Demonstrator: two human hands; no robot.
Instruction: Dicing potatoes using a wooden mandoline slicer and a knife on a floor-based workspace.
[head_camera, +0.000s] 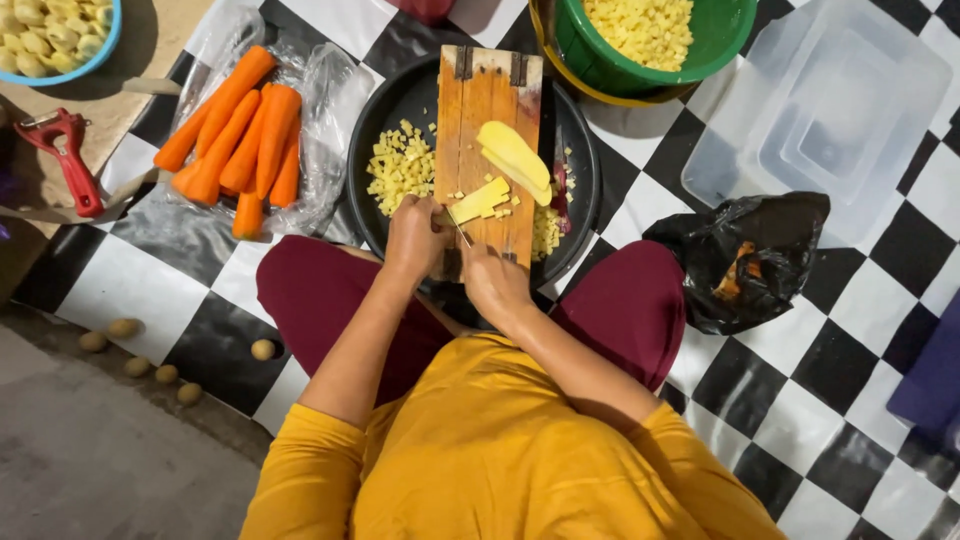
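Hands cutting potato on a wooden board

The left hand pins stacked potato strips on the cutting board; the right hand is closed around a knife touching them. Potato slabs lie farther up the board, over a black pan of potato cubes.

Mustard-yellow top, sleeves pushed up past elbows; maroon trousers; no gloves.

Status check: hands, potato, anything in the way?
Left hand pins potato strips on board. Right hand grips knife. Potato slices wait beyond; nothing blocking.
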